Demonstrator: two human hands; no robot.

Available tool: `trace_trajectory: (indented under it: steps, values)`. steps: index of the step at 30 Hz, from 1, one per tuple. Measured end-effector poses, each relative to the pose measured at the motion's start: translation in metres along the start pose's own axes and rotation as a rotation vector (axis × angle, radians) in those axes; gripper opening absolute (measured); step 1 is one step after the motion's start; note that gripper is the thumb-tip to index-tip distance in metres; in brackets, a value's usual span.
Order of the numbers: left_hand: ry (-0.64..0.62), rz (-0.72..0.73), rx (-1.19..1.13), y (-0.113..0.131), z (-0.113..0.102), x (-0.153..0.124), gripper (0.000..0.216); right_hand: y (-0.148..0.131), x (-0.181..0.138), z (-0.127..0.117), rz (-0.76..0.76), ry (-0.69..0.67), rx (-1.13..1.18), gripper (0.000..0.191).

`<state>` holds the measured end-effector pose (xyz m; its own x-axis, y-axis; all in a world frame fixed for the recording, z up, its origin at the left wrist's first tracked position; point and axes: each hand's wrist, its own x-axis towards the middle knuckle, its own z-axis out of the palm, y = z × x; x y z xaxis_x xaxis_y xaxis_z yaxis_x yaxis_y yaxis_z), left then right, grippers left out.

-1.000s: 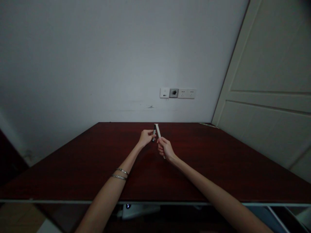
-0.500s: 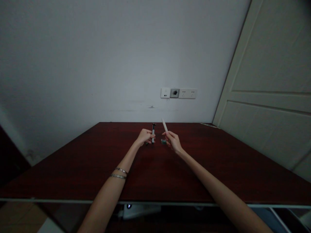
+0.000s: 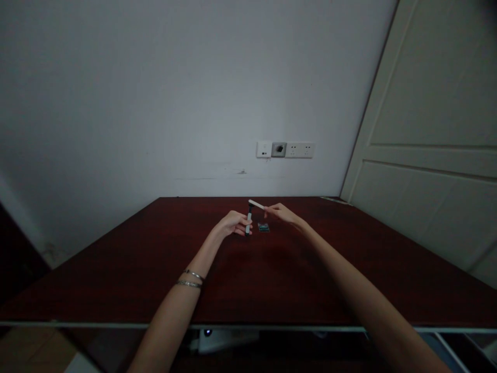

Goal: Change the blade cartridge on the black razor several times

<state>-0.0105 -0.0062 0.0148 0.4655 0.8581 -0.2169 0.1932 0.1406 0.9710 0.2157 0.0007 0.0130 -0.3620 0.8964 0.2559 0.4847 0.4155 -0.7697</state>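
My left hand is closed around a slim black-and-white tool that looks like a razor, held nearly upright with its dark head at the top. Between the fingertips of my right hand is a thin white stick, whose exact kind I cannot make out. The stick slants up to the left, and its far end lies over the tool's dark head; whether they touch is unclear. Just below the right fingers, a small clear packet with green in it lies on the table.
The dark red table runs back to a pale wall with a row of sockets. A panelled door stands along the right. Below the front edge sits a white object with a small light near it.
My right hand has tipped the white stick from upright to a leftward slant and brought its end to the tool's head. The left hand has shifted slightly right and nearer.
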Motion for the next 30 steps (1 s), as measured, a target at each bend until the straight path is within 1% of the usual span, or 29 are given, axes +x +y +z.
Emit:
trace_trajectory:
  steps: [5, 8, 11, 16, 18, 21, 23, 26, 30]
  values:
    - [0.034, -0.008, -0.011, -0.001, -0.001, 0.001, 0.012, 0.004, -0.007, -0.007, 0.022, 0.000, 0.093, 0.047]
    - [0.024, -0.025, -0.004, -0.003, 0.001, 0.002, 0.014, 0.001, -0.002, -0.006, -0.018, -0.016, 0.087, 0.047]
    - [0.012, -0.015, -0.014, -0.002, 0.000, 0.001, 0.016, 0.003, 0.000, -0.005, -0.026, -0.025, 0.054, 0.047]
    - [0.038, 0.007, -0.033, -0.001, -0.004, 0.001, 0.011, 0.013, -0.007, -0.011, -0.015, 0.016, 0.024, 0.046]
    - [0.037, -0.001, -0.010, -0.003, -0.002, 0.001, 0.007, 0.012, -0.009, -0.011, -0.006, 0.027, 0.036, 0.046]
    - [0.019, -0.011, 0.021, -0.004, 0.002, 0.002, 0.006, 0.005, -0.005, -0.007, -0.021, 0.007, 0.039, 0.046]
    - [0.010, 0.004, 0.013, -0.004, 0.002, 0.002, 0.008, 0.004, -0.002, -0.004, -0.040, -0.005, 0.030, 0.047]
    - [0.014, 0.051, -0.024, 0.000, -0.004, 0.000, 0.015, 0.012, -0.003, -0.007, -0.048, 0.017, 0.019, 0.047]
    - [0.092, 0.122, -0.001, 0.001, -0.010, -0.002, 0.019, 0.029, -0.011, -0.014, -0.004, 0.070, -0.014, 0.046]
